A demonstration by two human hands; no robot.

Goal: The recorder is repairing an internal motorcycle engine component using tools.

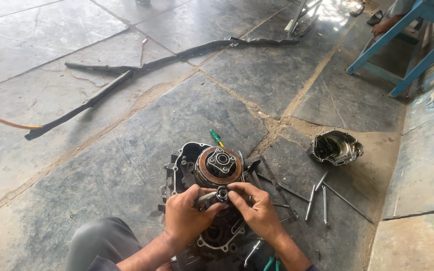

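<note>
Your left hand point(187, 216) curling palm-down, fingertips pinching inward, your right hand point(257, 211) meeting it from the other side, thumb and fingers closing together, both forearms angling up from the lower edge, wrists bent slightly.

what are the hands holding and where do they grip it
Both hands pinch one small round metal part over the engine case: left hand on its left side, right hand on its right and top.
</note>
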